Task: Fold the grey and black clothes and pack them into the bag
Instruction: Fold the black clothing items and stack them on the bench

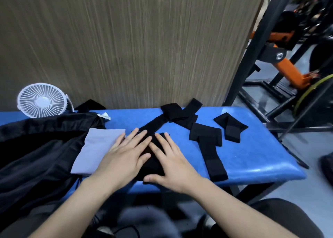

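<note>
A folded black cloth (pixel 152 167) lies near the front edge of the blue padded bench (pixel 252 156). My left hand (pixel 124 155) and my right hand (pixel 169 162) both rest flat on it, fingers spread, pressing down. A folded grey cloth (pixel 95 147) lies just left of my left hand, partly on the large black bag (pixel 36 147) that covers the bench's left end. Several other black cloths (pixel 207 138) lie folded or crossed on the right half and back of the bench.
A small white fan (pixel 42 100) stands at the back left against a wood-grain wall panel (pixel 126 39). Black and orange gym equipment (pixel 288 63) stands to the right, beyond the bench's end. My knees are under the front edge.
</note>
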The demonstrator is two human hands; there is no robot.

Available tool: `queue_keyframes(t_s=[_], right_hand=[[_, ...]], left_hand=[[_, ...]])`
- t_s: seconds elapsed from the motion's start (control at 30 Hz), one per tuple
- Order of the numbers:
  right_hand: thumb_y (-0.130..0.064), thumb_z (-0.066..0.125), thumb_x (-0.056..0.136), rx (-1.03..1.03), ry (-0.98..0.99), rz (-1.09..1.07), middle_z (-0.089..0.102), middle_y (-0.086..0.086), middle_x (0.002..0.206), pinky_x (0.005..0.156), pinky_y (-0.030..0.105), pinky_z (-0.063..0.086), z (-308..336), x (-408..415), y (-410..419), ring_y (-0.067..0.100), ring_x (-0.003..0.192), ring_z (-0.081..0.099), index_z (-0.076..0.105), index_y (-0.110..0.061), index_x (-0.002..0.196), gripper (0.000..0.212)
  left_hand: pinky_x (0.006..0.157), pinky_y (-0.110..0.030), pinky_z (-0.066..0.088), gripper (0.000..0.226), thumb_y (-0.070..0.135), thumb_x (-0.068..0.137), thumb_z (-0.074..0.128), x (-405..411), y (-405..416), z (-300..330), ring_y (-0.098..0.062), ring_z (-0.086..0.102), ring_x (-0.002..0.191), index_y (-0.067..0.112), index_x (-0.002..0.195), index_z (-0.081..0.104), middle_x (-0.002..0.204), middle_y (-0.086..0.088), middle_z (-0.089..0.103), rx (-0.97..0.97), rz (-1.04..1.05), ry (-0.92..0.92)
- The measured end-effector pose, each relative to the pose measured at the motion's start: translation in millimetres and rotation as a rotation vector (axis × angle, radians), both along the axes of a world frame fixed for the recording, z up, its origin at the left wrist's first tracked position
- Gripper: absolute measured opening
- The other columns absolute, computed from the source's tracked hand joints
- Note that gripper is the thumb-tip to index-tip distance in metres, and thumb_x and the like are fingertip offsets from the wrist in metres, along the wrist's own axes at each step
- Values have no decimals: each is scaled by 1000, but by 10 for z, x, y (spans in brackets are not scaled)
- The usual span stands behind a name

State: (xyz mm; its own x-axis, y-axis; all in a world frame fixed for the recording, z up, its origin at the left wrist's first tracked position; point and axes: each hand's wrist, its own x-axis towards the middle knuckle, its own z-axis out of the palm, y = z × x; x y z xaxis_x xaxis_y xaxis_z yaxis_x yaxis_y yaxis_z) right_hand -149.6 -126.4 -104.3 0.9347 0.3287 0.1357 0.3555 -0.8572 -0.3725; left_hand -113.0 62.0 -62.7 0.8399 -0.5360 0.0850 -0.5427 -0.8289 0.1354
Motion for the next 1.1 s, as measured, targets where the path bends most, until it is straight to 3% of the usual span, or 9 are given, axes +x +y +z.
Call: queue_keyframes(t_s=[0.17,0.67,1.1], right_hand=[[-62,68,79,-3,-20,3,-3,1,167,124,45,13,-17,93,81,24,152,-19,8,-27,158,106],[-63,69,79,-23,3,21,-4,-1,167,125,43,13,30,161,90,23,152,-18,9,-26,158,107],[-61,75,75,-14,37,12,1,-3,167,122,45,19,95,170,60,21,153,-12,13,-30,158,108]], left_hand=[[118,-28,-13,89,65,76,-10,64,68,-10,-3,-10,150,35,158,9,164,19,-3,44,24,9],[121,-29,-11,90,68,76,-9,125,125,-58,-1,-16,149,36,158,5,163,22,-8,26,16,47],[118,-24,-11,89,69,75,-5,120,109,-76,4,-11,148,39,156,17,162,25,2,-36,63,20]])
